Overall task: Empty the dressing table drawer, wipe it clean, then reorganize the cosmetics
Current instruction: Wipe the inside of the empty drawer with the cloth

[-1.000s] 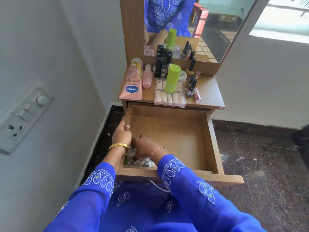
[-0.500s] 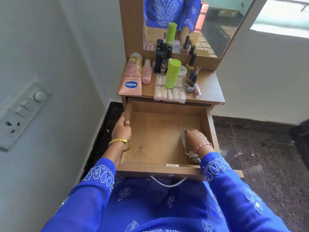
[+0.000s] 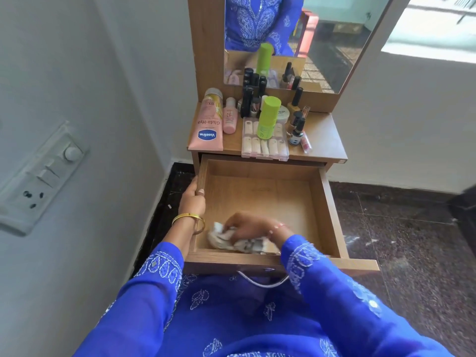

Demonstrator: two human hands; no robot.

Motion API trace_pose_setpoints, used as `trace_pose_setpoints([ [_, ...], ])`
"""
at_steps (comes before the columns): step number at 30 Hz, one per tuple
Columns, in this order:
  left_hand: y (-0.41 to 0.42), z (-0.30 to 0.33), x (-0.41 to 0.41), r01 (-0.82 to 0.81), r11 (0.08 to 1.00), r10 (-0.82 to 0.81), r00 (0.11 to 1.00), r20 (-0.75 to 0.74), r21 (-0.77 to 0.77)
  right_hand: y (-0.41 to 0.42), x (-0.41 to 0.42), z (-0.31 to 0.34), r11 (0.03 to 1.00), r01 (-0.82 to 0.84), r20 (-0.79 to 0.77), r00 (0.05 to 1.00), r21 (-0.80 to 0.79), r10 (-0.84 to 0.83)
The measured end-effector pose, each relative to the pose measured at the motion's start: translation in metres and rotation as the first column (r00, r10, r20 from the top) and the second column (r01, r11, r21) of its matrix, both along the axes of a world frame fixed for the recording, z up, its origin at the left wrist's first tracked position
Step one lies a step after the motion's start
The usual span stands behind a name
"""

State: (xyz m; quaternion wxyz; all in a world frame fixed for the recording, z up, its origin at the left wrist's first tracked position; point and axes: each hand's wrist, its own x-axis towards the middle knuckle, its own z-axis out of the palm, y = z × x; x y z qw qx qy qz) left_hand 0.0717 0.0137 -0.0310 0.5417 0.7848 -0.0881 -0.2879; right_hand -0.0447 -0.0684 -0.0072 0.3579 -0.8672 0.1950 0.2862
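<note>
The wooden drawer (image 3: 325, 210) is pulled out and holds only a crumpled pale cloth (image 3: 226, 240) at its near left corner. My right hand (image 3: 251, 225) presses on that cloth, fingers closed over it, against the drawer floor. My left hand (image 3: 193, 199) grips the drawer's left wall. On the table top (image 3: 324, 135) lie the cosmetics: a pink Vaseline tube (image 3: 208, 124), a small pink bottle (image 3: 230, 117), a green-capped bottle (image 3: 268, 117), a clear case of nail tips (image 3: 265, 145), dark nail polish bottles (image 3: 296, 124) and black tubes (image 3: 248, 99).
A mirror (image 3: 322, 34) rises behind the table top. A grey wall with a switch panel (image 3: 38, 176) stands close on the left. Dark stone floor (image 3: 412, 240) lies to the right. A metal handle (image 3: 260, 280) hangs on the drawer front.
My right hand has swept the cloth from the drawer's right side back to its near left corner. My left hand has stayed on the left wall.
</note>
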Motion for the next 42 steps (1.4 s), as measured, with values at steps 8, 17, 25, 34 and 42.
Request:
trace_pose_setpoints([
  [8, 0.001, -0.002, 0.002, -0.022, 0.999, 0.019, 0.998, -0.055, -0.046, 0.005, 0.007, -0.003, 0.942, 0.098, 0.057, 0.991, 0.322, -0.123],
  [17, 0.002, 0.000, 0.003, -0.119, 0.970, 0.059, 0.961, -0.270, -0.211, 0.008, 0.049, -0.011, 0.429, 0.560, 0.065, 0.553, 0.709, -0.830],
  [25, 0.001, -0.004, 0.006, -0.164, 0.962, 0.096, 0.951, -0.293, -0.218, -0.006, 0.069, -0.011, 0.641, 0.569, 0.228, 0.630, 0.514, -0.742],
  [34, 0.001, 0.002, 0.002, -0.145, 0.978, 0.108, 0.966, -0.234, -0.147, 0.017, 0.021, 0.004, 0.989, 0.032, 0.080, 0.996, 0.142, -0.044],
  [42, 0.003, 0.014, -0.011, -0.038, 0.994, 0.028, 0.995, 0.093, 0.107, 0.019, 0.015, 0.016, 0.999, -0.039, -0.002, 0.999, 0.017, 0.039],
])
